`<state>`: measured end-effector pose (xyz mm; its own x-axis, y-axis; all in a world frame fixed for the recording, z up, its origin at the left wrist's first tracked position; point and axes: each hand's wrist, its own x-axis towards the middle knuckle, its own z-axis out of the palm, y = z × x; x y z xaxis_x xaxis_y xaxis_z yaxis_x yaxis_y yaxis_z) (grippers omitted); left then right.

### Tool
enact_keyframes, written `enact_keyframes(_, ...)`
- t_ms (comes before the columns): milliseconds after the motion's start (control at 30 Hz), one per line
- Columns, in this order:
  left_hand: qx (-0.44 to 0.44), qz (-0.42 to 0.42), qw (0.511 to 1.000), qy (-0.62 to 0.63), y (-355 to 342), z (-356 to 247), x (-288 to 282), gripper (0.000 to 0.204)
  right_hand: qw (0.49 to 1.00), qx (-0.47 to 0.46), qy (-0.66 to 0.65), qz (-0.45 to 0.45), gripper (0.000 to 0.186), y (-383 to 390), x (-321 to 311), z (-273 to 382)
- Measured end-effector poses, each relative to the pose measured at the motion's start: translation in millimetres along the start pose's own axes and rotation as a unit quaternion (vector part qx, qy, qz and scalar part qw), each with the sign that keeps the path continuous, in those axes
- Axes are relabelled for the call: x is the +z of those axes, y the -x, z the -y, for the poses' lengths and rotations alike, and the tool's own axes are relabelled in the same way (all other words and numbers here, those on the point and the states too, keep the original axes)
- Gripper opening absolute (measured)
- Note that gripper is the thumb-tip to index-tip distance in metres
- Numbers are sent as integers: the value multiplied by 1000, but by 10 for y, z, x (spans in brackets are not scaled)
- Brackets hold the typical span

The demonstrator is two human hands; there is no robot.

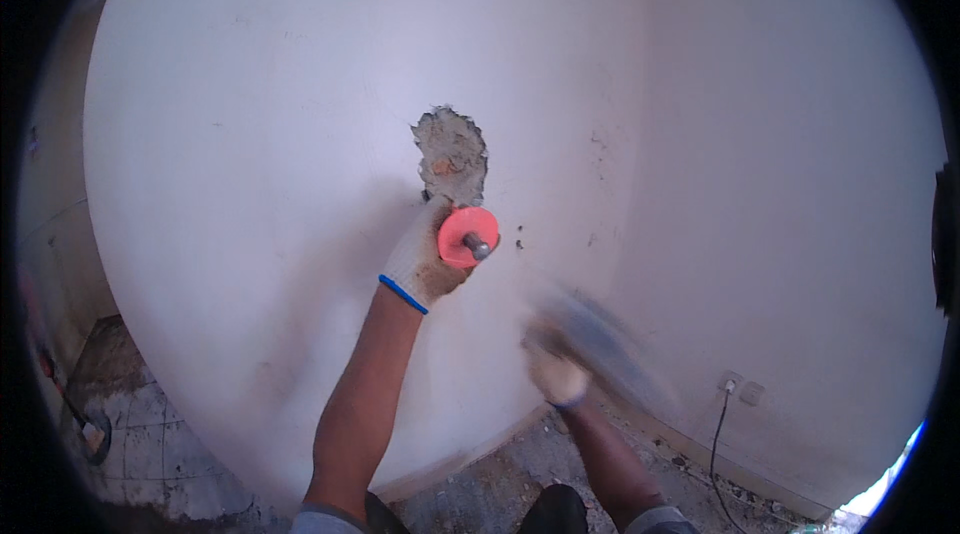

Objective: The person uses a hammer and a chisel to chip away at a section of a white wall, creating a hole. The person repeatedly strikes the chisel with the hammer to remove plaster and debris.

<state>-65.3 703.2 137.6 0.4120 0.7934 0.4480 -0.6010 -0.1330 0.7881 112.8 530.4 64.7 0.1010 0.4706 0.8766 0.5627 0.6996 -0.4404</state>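
1. The right gloved hand (557, 374), below and right of the broken wall patch (452, 144), has its fingers closed on a motion-blurred grey tool (612, 346); its forearm leans up and left.
2. The left gloved hand (418, 256), just below the patch, has its fingers clamped around a chisel (477, 247), behind its red round guard (453, 234); this forearm slants up and right.
3. The chisel's metal butt juts from the guard; its tip is hidden.
4. The jagged grey patch interrupts the white wall (270, 84).
5. Well below and right of the patch, a wall socket (733, 377) holds a cabled plug (729, 387).
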Motion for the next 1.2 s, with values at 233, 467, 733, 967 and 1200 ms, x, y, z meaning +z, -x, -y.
enact_keyframes(233, -80, -17, 982, 169, -63, 38, 56, 23, 990, 136, -10, -19, 31, 696, -19, -279)
enact_keyframes(467, 127, 144, 981, 15, -269, 235, -291, 55, 891, -253, -267, -266, 27, 208, -521, 292)
enact_keyframes(733, -141, -1, 974, 180, -16, -57, -21, 33, 963, 182, 148, 131, 35, 187, 167, -51)
enact_keyframes(967, -26, 64, 994, 84, 16, -68, -79, 33, 969, 147, -158, -116, 15, 614, 6, -51)
enact_keyframes(1200, 223, 53, 841, -490, 68, -66, -126, 46, 904, -216, -313, -197, 20, 154, 85, 47)
